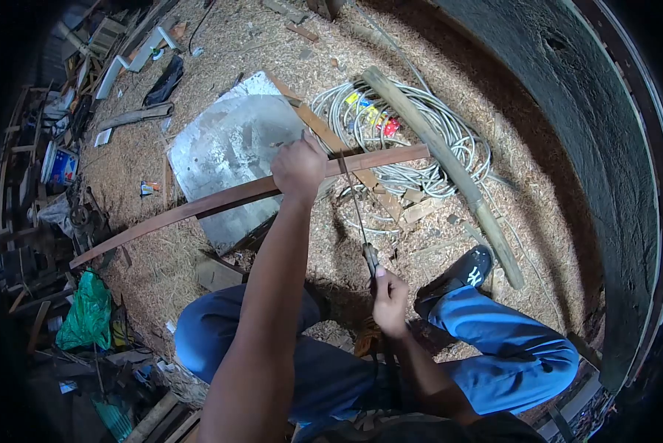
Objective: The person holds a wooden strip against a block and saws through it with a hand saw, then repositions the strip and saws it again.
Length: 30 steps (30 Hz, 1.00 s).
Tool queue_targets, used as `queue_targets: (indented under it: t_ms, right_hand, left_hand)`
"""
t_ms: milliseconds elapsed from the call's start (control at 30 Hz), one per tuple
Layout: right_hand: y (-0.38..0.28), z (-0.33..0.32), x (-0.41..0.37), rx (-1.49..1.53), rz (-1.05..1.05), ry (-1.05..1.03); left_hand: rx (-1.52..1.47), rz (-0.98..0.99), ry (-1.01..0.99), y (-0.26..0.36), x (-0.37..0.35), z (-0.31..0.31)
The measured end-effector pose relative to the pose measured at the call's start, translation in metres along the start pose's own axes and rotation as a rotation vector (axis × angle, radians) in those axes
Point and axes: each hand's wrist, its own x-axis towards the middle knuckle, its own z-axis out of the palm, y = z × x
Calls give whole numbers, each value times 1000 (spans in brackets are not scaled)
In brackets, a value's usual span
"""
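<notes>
A long reddish wooden strip (228, 198) runs slantwise across the view, over a scuffed metal sheet (224, 136). My left hand (300, 168) is closed around the strip, right of its middle. In my right hand (389, 301) is the dark handle of a thin saw (355, 203). The blade reaches up from the handle and meets the strip between my left hand and the strip's right end. My fingers hide part of the handle.
A coil of grey cable (346, 111) lies beyond the strip, with a round wooden pole (449, 162) across it. At the left are scrap wood and a green plastic bag (86, 314). A dark curved wall (597, 148) stands at the right. Wood shavings cover the ground.
</notes>
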Motion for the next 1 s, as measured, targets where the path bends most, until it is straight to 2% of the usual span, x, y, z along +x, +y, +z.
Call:
queue_targets:
  t_ms: [67, 133, 200, 267, 467, 500, 567, 667, 767, 867, 1000]
  right_hand:
    - [4, 5, 7, -27, -6, 26]
    - [-14, 22, 31, -128, -161, 74]
    - [-36, 38, 55, -10, -136, 105]
    - [-28, 39, 53, 11, -161, 104]
    - [-9, 5, -7, -24, 0, 62]
    - [-11, 8, -2, -28, -3, 60]
    - [-19, 25, 21, -74, -146, 103]
    - [-25, 39, 61, -39, -54, 79]
    - [-39, 22, 39, -1, -16, 46]
    - [-7, 11, -4, 17, -90, 94]
    - [-17, 21, 20, 21, -10, 77]
  left_hand:
    - [-4, 2, 4, 1, 0, 1]
    - [3, 7, 4, 0, 1, 2]
    - [-6, 0, 23, 0, 0, 4]
    - [-5, 5, 16, 0, -2, 1]
    - [-13, -9, 34, 1, -1, 0]
    - [-3, -9, 37, 2, -2, -1]
    - [0, 20, 57, 1, -1, -3]
    - [-5, 39, 87, 0, -4, 0]
    - [-7, 25, 88, -1, -5, 2]
    - [-7, 11, 68, 1, -2, 0]
    - [7, -1, 20, 3, -2, -5]
